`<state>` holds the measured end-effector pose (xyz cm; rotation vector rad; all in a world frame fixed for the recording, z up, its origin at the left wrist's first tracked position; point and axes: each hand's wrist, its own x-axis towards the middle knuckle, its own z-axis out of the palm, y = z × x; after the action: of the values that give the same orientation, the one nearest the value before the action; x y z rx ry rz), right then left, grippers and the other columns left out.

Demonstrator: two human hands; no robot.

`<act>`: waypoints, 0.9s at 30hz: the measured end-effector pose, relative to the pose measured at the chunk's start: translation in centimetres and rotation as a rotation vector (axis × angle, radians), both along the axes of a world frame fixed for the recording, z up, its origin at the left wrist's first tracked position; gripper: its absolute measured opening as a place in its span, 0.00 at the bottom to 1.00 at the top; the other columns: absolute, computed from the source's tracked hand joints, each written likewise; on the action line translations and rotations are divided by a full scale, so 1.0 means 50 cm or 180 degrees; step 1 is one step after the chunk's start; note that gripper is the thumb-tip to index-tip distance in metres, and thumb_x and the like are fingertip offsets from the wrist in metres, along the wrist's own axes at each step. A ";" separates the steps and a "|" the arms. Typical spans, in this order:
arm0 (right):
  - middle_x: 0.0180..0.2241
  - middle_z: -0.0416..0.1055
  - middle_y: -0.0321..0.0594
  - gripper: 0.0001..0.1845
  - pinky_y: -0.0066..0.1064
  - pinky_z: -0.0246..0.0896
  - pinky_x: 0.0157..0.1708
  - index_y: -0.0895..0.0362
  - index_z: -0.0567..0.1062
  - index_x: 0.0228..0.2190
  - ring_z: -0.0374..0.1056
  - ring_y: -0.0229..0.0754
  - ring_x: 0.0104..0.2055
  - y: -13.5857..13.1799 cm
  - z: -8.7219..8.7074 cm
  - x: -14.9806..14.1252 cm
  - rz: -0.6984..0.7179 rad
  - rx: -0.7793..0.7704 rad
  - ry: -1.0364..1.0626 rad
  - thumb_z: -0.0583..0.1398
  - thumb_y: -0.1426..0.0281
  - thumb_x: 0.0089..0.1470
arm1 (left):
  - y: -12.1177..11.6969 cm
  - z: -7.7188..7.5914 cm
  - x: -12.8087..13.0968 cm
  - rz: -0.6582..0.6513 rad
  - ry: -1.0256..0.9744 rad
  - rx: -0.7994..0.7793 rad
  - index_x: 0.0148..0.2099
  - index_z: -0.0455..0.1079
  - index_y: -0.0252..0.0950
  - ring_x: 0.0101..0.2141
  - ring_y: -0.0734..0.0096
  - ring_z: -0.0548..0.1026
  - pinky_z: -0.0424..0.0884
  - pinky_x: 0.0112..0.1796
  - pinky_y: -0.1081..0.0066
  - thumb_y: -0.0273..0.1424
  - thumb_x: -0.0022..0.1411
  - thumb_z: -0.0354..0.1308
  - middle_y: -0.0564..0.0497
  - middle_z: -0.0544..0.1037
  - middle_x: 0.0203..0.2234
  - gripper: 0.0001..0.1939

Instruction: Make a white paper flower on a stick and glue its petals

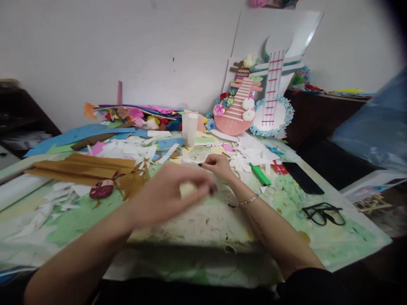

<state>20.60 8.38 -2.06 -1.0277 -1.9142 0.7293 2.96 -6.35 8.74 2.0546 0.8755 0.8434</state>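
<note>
My left hand (pixel 168 192) is blurred by motion over the middle of the green-stained table (pixel 333 245). Its fingers are pinched around a small pale-yellow piece (pixel 187 188). My right hand (pixel 219 165), with a bracelet on the wrist, reaches further out. Its fingers are curled down on the paper scraps (pixel 193 160) near the table's centre. What those fingers hold is too small to make out.
Folded brown paper (pixel 82 167) lies at the left. A white roll (pixel 190 127) stands behind heaps of coloured paper. Paper guitar crafts (pixel 244 106) lean on the wall. A green cutter (pixel 260 174), a black phone (pixel 302 177) and black glasses (pixel 322 212) lie at the right.
</note>
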 end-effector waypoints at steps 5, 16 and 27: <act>0.17 0.60 0.31 0.17 0.25 0.43 0.22 0.60 0.72 0.18 0.50 0.30 0.21 -0.029 0.017 -0.016 0.0405 -0.0260 -0.0136 0.64 0.58 0.44 | 0.222 -0.068 -0.038 0.1517 -0.0494 -0.0546 0.33 0.76 0.33 0.36 0.63 0.74 0.67 0.37 0.68 0.47 0.56 0.56 0.44 0.79 0.32 0.21; 0.18 0.70 0.36 0.16 0.24 0.45 0.23 0.59 0.73 0.18 0.59 0.32 0.22 -0.034 0.002 -0.040 -0.0311 -0.0138 -0.0629 0.62 0.62 0.48 | 0.248 -0.217 -0.067 -0.0124 -0.1575 -0.2889 0.38 0.76 0.27 0.27 0.70 0.75 0.66 0.29 0.75 0.26 0.42 0.65 0.43 0.80 0.30 0.17; 0.18 0.68 0.35 0.16 0.25 0.44 0.23 0.59 0.72 0.18 0.57 0.31 0.22 -0.029 -0.003 -0.035 -0.0381 -0.0266 -0.0654 0.62 0.61 0.49 | 0.263 -0.235 -0.071 0.0233 -0.1804 -0.3209 0.46 0.76 0.27 0.26 0.75 0.74 0.65 0.28 0.78 0.24 0.46 0.64 0.43 0.80 0.32 0.21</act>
<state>18.86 6.92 -2.22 -1.3009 -1.9884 0.6610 -0.56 6.82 -3.03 0.8556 0.8046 0.7363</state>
